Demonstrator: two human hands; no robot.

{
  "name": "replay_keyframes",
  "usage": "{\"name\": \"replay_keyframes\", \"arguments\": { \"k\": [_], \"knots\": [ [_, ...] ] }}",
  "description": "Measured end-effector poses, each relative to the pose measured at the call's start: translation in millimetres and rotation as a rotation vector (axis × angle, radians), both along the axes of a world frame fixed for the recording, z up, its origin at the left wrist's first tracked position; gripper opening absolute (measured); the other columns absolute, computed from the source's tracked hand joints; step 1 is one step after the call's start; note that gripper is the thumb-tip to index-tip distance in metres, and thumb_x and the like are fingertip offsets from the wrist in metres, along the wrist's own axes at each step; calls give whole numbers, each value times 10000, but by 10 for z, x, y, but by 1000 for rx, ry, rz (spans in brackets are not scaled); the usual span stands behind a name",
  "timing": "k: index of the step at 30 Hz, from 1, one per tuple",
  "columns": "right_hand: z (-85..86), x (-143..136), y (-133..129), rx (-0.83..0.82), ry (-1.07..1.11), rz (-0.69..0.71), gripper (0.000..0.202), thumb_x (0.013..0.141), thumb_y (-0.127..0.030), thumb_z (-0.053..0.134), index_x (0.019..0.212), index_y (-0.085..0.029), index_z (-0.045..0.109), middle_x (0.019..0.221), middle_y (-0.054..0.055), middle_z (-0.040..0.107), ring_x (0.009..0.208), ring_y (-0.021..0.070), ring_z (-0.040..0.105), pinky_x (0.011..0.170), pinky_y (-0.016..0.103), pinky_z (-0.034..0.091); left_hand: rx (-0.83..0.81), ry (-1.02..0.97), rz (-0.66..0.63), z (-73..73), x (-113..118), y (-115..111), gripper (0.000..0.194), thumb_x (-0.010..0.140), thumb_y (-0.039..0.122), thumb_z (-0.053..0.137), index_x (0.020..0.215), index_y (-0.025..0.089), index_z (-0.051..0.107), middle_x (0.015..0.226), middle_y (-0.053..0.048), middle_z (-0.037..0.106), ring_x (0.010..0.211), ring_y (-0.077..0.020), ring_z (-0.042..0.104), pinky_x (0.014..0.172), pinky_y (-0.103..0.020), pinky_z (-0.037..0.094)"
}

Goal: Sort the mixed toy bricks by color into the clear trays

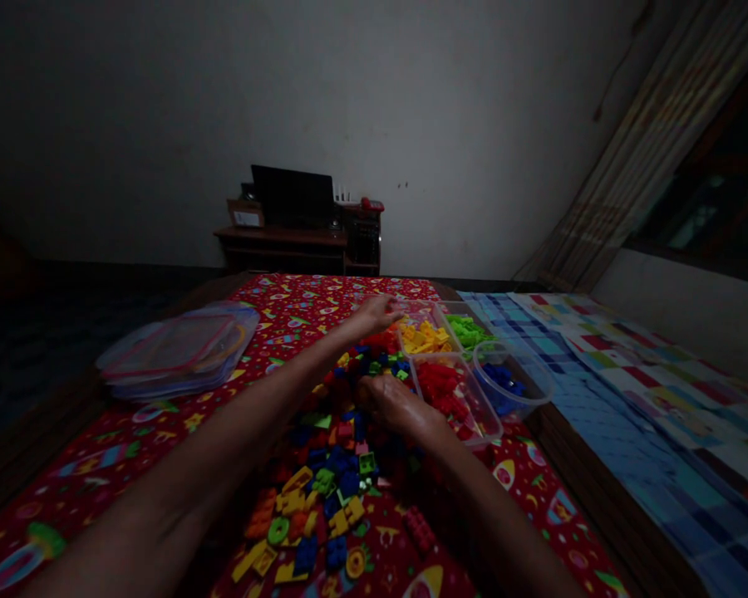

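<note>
A mixed pile of toy building bricks [342, 469] in several colours lies on the red patterned cloth. My left hand [377, 313] is above the far end of the pile, by the clear box of yellow bricks [425, 338]; its thumb and fingers are apart and nothing shows between them. Below it are orange-red bricks [381, 339]. My right hand [390, 400] reaches into the pile with curled fingers, and whatever they grip is hidden. Beside it stands a clear box of red bricks [442, 390]. Green bricks [465, 330] and blue bricks [502, 384] sit in containers farther right.
Stacked clear lids [180, 349] lie on the left of the red cloth [312, 303]. On the right is a blue checked cloth [592, 432]. Against the far wall, a desk [280, 236] bears a dark monitor [292, 196]. A curtain [623, 158] hangs at the right.
</note>
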State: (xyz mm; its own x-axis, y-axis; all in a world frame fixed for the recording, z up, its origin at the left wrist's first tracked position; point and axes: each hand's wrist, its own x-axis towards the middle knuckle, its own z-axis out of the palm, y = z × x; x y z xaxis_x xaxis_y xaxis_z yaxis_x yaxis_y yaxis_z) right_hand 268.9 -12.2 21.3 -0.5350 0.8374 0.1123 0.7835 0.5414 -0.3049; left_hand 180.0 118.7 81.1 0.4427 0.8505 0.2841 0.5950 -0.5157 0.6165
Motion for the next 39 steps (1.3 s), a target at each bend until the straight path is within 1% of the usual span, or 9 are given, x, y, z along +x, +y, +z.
{"name": "replay_keyframes", "arguments": {
  "k": [2, 5, 8, 11, 15, 22, 27, 33, 39],
  "knots": [
    [-31, 19, 2, 2, 40, 14, 116, 830, -90, 497, 908, -147, 563, 743, 28, 561, 664, 122, 480, 605, 232, 294, 110, 0, 28, -19, -10, 9, 461, 768, 245, 587, 1195, 73, 572, 1275, -198, 591, 1237, -305, 502, 1050, -440, 371],
    [-55, 31, 12, -18, 86, 42, 101, 850, -97, 471, 871, -161, 546, 701, 0, 516, 607, 108, 423, 576, 228, 278, 238, 88, 4, -108, -422, -66, 489, 777, 267, 549, 1239, 106, 554, 1342, -169, 551, 1286, -279, 457, 1089, -430, 327],
    [-40, 19, 13, -27, 100, 41, 114, 858, -97, 459, 807, -172, 529, 645, -25, 452, 560, 103, 342, 546, 233, 246, 139, 180, 15, -202, -1092, -292, 434, 804, 454, 496, 1090, 173, 662, 1194, -118, 661, 1157, -280, 567, 1021, -419, 412],
    [-8, 8, 1, -45, 99, 31, 126, 867, -104, 451, 786, -173, 518, 629, -35, 415, 548, 103, 298, 536, 238, 227, -57, 139, 86, -305, -1685, -674, 601, 772, 676, 435, 1044, 209, 699, 1097, -84, 711, 1016, -273, 641, 905, -360, 500],
    [-7, 18, 0, -50, 104, 51, 104, 859, -101, 459, 798, -169, 508, 630, -43, 388, 567, 100, 310, 551, 233, 226, -230, 113, 133, -499, -2057, -1185, 636, 662, 748, 541, 994, 241, 733, 1072, -76, 727, 969, -285, 659, 815, -329, 541],
    [-46, 29, 1, -30, 126, 59, 118, 845, -87, 461, 766, -172, 481, 609, -61, 322, 544, 90, 273, 526, 240, 184, -303, -41, 180, -659, -2088, -1353, 625, 622, 648, 673, 1095, 241, 702, 1078, -71, 726, 952, -293, 673, 828, -366, 549],
    [-11, 60, -8, -47, 146, 93, 110, 828, -75, 460, 818, -158, 531, 647, -29, 453, 572, 96, 359, 554, 228, 239, -443, -348, 243, -641, -2031, -1299, 682, 665, 647, 670, 1205, 233, 620, 1190, -91, 681, 1086, -300, 629, 883, -368, 537],
    [38, 69, 42, -71, 295, 7, 193, 816, -144, 509, 963, -154, 633, 791, 24, 629, 699, 128, 532, 624, 208, 335, -438, -388, 240, -563, -1816, -1319, 655, 679, 622, 673, 1210, 243, 614, 1219, -79, 660, 1142, -303, 593, 895, -366, 531],
    [81, 63, 57, -90, 280, -92, 203, 744, -113, 526, 889, -164, 659, 803, 23, 664, 699, 139, 564, 623, 209, 353, -487, -431, 208, -403, -1484, -1210, 691, 649, 597, 699, 1225, 231, 588, 1124, -77, 671, 848, -269, 700, 665, -346, 583]
  ]
}}
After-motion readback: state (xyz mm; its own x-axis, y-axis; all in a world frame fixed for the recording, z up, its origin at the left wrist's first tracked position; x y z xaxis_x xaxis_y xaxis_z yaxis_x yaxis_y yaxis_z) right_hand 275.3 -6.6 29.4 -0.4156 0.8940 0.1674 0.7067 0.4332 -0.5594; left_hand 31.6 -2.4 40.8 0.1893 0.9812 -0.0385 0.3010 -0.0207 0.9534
